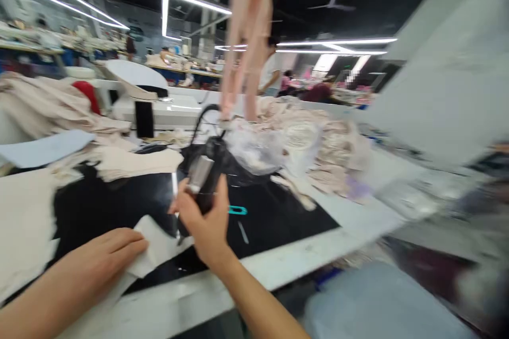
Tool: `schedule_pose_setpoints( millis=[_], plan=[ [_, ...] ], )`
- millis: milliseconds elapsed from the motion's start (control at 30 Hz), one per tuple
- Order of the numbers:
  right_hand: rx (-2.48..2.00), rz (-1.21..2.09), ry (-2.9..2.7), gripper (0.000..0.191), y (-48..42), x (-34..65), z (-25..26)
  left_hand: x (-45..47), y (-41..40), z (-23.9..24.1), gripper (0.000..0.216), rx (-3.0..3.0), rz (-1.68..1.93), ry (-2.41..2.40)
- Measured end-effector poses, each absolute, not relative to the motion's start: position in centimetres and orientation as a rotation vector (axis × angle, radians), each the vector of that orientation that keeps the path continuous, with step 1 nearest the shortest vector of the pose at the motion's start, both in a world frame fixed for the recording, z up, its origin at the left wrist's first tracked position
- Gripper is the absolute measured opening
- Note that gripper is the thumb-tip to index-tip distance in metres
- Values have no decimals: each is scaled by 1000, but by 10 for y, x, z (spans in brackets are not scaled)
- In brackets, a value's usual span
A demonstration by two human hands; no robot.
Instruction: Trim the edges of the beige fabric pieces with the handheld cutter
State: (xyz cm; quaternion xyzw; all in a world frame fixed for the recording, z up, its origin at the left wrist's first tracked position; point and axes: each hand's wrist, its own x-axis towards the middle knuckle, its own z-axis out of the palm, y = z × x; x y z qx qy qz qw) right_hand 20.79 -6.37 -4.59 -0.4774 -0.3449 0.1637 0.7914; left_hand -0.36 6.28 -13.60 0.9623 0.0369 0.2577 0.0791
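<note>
My left hand (pixel 115 251) is closed at the lower left, its fingers pinching a small off-white cloth piece (pixel 157 246). My right hand (pixel 202 222) is wrapped round a black corded hand tool with a silver part (pixel 201 172), which looks like an electric cutter. Its lower end is near the right edge of the cloth; motion blur hides whether they touch. The tool's black cord (pixel 199 116) loops up behind it. Under both hands lies a black sheet (pixel 274 228) on the white table. A turquoise oblong clip-like item (pixel 237 210) and a thin pale sliver (pixel 243 233) lie right of my right hand.
Cream fabric pieces (pixel 24 217) cover the left side. Behind stands a white sewing machine (pixel 159 111). Pink strips (pixel 248 37) hang from above. Beige garments and clear plastic (pixel 258 148) pile up at the back right. Other people work farther off.
</note>
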Motion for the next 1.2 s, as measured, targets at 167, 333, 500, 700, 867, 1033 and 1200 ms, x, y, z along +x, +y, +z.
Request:
schedule_pose_setpoints(
  millis=[167, 333, 500, 700, 867, 1033, 1200],
  plan=[
    [-940, 340, -771, 43, -68, 232, -52, 19, 46, -105, 45, 2983, 528, 67],
    [-919, 260, -844, 40, -69, 244, -53, 20, 53, -101, 34, 2925, 540, 1],
    [-927, 334, -920, 33, -76, 247, -57, 34, 58, -98, 36, 2862, 531, 78],
    [-936, 354, -946, 33, -83, 249, -61, 53, 62, -105, 30, 2904, 491, 100],
    [-1001, 380, -918, 35, -92, 252, -60, 47, 61, -111, 25, 2912, 572, 91],
    [-1001, 300, -864, 42, -94, 247, -57, 41, 62, -114, 34, 2920, 674, 49],
    [-987, 303, -851, 42, -88, 246, -52, 39, 60, -115, 31, 2936, 714, 55]
  ],
)
